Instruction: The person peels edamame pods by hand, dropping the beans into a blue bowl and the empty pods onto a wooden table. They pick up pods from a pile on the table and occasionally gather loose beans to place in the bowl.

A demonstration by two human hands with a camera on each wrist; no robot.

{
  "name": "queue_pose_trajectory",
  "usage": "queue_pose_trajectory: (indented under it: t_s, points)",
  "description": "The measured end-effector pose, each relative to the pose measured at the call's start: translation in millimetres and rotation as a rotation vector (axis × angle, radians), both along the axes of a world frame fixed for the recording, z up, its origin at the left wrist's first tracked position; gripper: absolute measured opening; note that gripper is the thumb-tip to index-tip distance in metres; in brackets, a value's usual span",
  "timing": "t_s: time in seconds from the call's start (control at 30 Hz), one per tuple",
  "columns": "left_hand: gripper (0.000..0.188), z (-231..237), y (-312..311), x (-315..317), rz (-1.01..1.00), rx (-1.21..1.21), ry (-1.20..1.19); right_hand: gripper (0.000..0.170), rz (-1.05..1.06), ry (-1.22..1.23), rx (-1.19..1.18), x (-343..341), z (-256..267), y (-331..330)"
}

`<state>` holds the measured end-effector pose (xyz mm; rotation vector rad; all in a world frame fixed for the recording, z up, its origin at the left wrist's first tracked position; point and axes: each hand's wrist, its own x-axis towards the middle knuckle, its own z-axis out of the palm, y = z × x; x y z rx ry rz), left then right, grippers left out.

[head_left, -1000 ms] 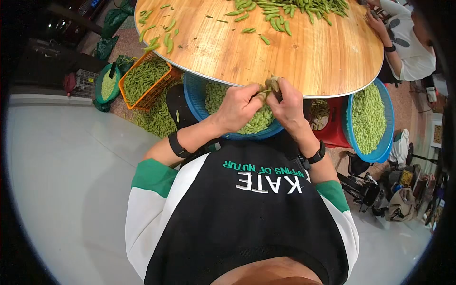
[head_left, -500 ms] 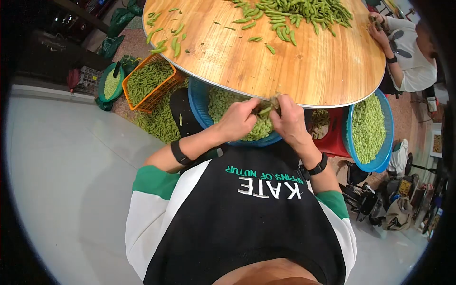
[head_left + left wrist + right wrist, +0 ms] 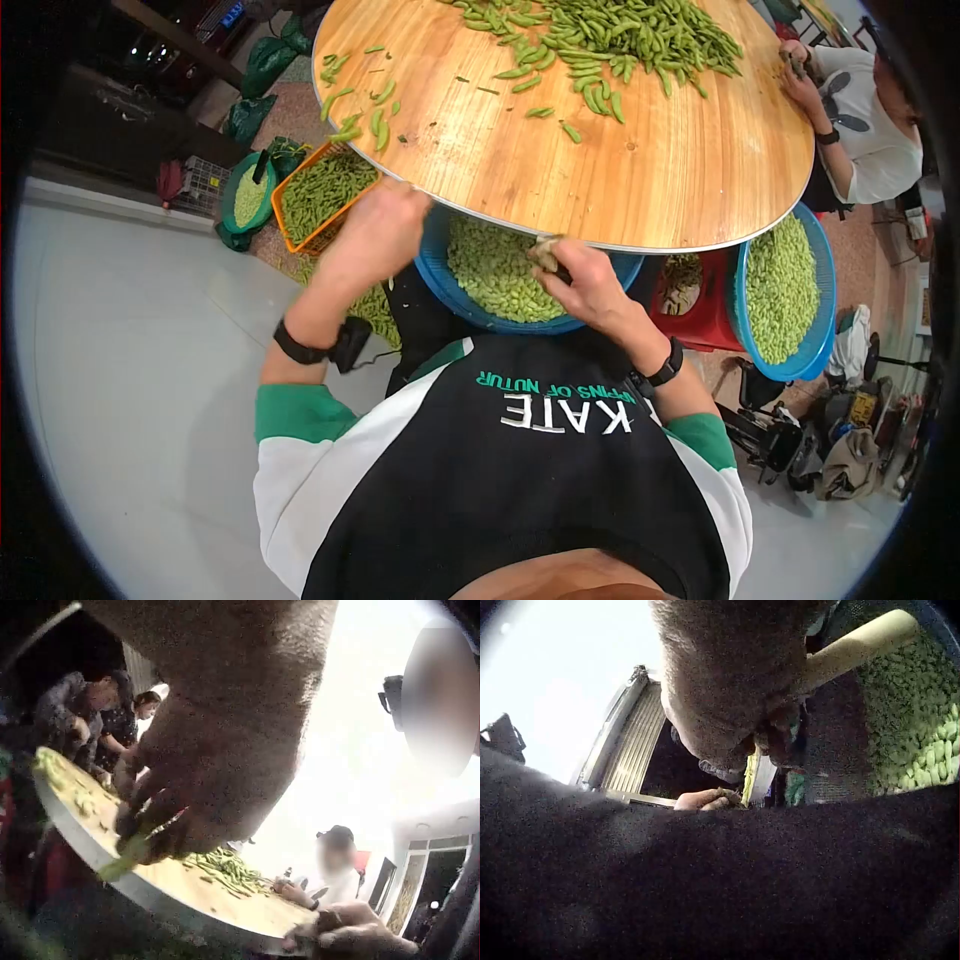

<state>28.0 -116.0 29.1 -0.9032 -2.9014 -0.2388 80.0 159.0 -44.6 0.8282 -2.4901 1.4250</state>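
My left hand [image 3: 380, 230], blurred, is at the table's edge near the orange crate [image 3: 290, 215]. In the left wrist view its fingertips pinch a green bean pod [image 3: 124, 862]. My right hand [image 3: 590, 285] hangs over the blue basket [image 3: 625, 270] of shelled green beans [image 3: 500, 275], at the table's near edge. Its fingers are bent, and a pale, worn covering [image 3: 545, 253] shows on the tips. I cannot tell whether anything lies between them. On the round wooden table [image 3: 520, 165] is a heap of green pods [image 3: 640, 40].
Another blue basket [image 3: 825, 260] of beans stands at the right beside a red stool [image 3: 710, 310]. Pods lie on the floor under the crate, and a green basin [image 3: 255, 185] stands beyond it. Another person [image 3: 865, 120] sits across the table at the right.
My hands, together over the basket before, have parted. The left has swung left toward the orange crate; the right stays over the basket. The head view has shifted slightly, showing more of the table.
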Motion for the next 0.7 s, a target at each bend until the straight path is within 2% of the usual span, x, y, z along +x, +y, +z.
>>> queue_pose_trajectory:
  t_s: [0.03,0.1,0.17,0.23,0.3,0.4,0.43,0.5,0.53,0.57,0.6,0.63,0.7]
  points:
    - [0.011,3,-5,-9,0.067,-0.219,0.092,0.021,0.066,-0.004,-0.02,2,-1,1]
    - [0.014,10,4,-49,-0.005,-0.097,-0.008,0.026,0.089,-0.063,0.037,3,3,2]
    - [0.015,-14,24,-107,-0.025,0.167,-0.028,0.029,0.077,-0.072,0.048,2,5,3]
    - [0.016,-29,53,-151,-0.06,0.375,0.09,0.029,0.079,-0.108,0.019,0,8,5]
    - [0.015,-51,78,-191,0.049,0.3,0.216,0.029,0.08,-0.142,-0.006,-2,10,9]
    - [0.014,-68,96,-212,0.141,0.289,0.241,0.039,-0.008,-0.602,-0.339,5,25,13]
    - [0.014,-65,97,-212,0.136,0.289,0.241,0.039,-0.013,-0.601,-0.341,4,28,15]
    - [0.013,-56,97,-202,0.151,0.382,-0.015,0.04,-0.084,-0.776,-0.625,-2,28,21]
    - [0.013,-52,97,-192,0.143,0.377,-0.02,0.041,-0.092,-0.784,-0.717,-6,26,22]
    - [0.011,-48,98,-180,0.115,0.557,-0.207,0.041,-0.101,-0.784,-0.726,-10,28,22]
    - [0.01,-44,99,-165,0.088,0.734,-0.399,0.04,-0.118,-0.77,-0.832,-15,30,21]
    - [0.01,-36,102,-146,0.083,0.728,-0.41,0.038,-0.135,-0.755,-0.936,-20,31,20]
    - [0.009,-20,108,-105,-0.056,0.998,-0.778,0.032,-0.118,-0.751,-1.019,-28,31,18]
